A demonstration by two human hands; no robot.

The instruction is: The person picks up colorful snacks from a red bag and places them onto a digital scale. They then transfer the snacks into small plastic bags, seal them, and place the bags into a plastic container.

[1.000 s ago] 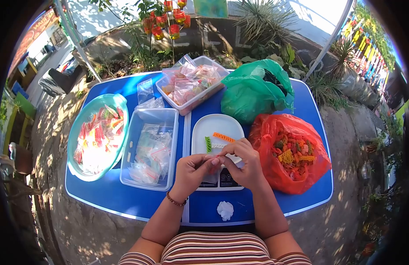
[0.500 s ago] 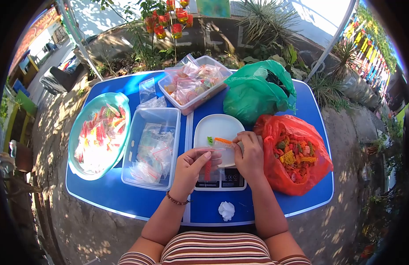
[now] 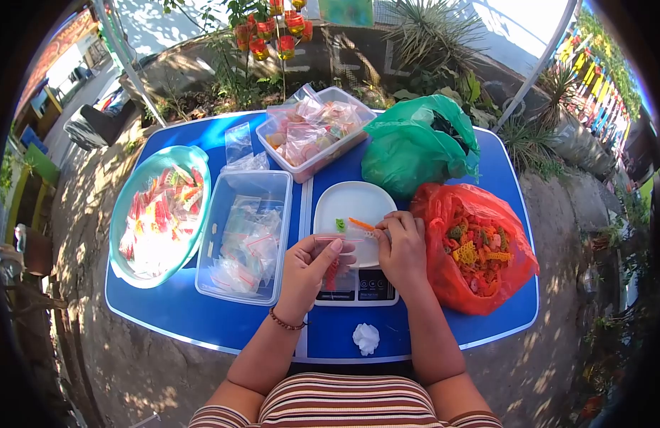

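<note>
Over the kitchen scale, my left hand (image 3: 310, 265) pinches a small clear zip bag (image 3: 345, 279) by its upper part. A red piece (image 3: 333, 271) shows through the plastic. My right hand (image 3: 402, 246) is closed at the fingertips on an orange crinkled strip (image 3: 360, 224), with a paler bit beside it. A small green piece (image 3: 340, 225) appears on the scale's white plate (image 3: 348, 198), left of the strip. Below the plate, the dark control panel (image 3: 375, 285) is partly covered by the bag.
At right stand a red bag (image 3: 433, 274) of colourful crinkled pieces and a green bag (image 3: 394, 157). Leftward are a tub (image 3: 285, 214) of small zip bags and a turquoise basin (image 3: 201, 167) of filled packets. Another tub (image 3: 308, 171) stands behind. Crumpled white tissue (image 3: 366, 339) lies in front.
The orange strip has tilted, its left end now higher, and a paler bit shows beside it. Both hands stay almost where they were.
</note>
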